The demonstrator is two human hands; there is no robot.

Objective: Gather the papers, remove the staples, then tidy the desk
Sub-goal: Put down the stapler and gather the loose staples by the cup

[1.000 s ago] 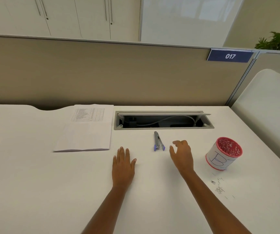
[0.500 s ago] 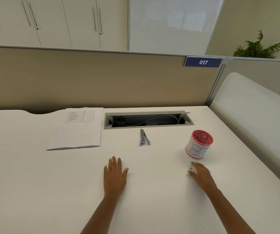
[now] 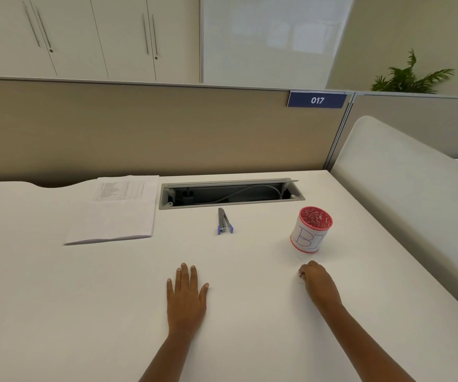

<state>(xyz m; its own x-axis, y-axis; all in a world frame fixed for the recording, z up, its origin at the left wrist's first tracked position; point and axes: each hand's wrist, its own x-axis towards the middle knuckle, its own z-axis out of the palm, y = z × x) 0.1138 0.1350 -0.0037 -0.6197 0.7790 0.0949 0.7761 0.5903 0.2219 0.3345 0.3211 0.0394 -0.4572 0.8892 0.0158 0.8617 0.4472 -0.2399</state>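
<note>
A neat stack of papers (image 3: 117,213) lies at the back left of the white desk (image 3: 84,299). A grey and blue staple remover (image 3: 223,221) lies in the middle, in front of the cable slot. My left hand (image 3: 186,296) rests flat on the desk, fingers straight. My right hand (image 3: 317,282) sits just in front of the red-rimmed cup (image 3: 309,232) marked "B". Its fingers are curled down onto the desk where loose staples lay, and a small dark bit shows at the fingertips.
An open cable slot (image 3: 230,193) with wires is set into the desk at the back. A beige partition (image 3: 167,128) closes the far side, and a white curved divider (image 3: 404,188) runs along the right edge.
My right hand moved from beside the staple remover to the spot in front of the cup and curled its fingers over the loose staples. My left hand stayed flat.
</note>
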